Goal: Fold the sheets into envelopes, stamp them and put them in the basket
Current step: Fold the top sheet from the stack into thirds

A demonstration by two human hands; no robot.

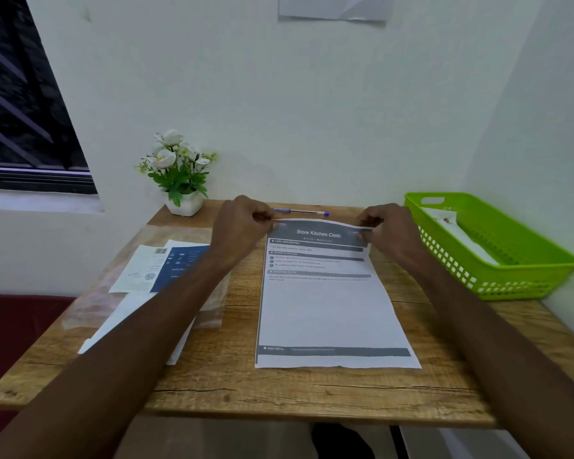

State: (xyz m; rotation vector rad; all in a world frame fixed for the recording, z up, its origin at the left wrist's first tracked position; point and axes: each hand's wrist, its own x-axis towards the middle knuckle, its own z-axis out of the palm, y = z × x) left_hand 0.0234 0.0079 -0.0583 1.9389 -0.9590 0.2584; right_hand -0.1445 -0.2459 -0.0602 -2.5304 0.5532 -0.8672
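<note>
Both forearms reach in from the bottom corners of my head view and meet at the far end of the sheet [328, 303], which lies flat on the table [219, 376], a little right of centre, its near edge close to the table's near edge. From here I read the dark header "Store Kitchen Cloth" printed at the sheet's far end and a grey band near its near end. My left hand [237, 226] pinches the sheet's far left corner between thumb and curled fingers, and my right hand [389, 231] pinches the far right corner the same way; the far edge between them looks lifted slightly off the wood and bows a little. Left of the sheet, under my left forearm, I see a loose pile of papers [153, 270] with a blue-printed leaf on top, lying on a clear plastic sleeve [90, 303] toward the table's left edge. At the far left corner stands a small white pot of flowers [179, 173]. Just beyond my hands, along the far edge, a pen [300, 212] lies on its side, apart from the sheet. On the right edge, toward the far right corner, sits the green basket [524, 260], overhanging the table a bit; inside it I make out something white [457, 230] with a small reddish mark, though I cannot tell what it is.
</note>
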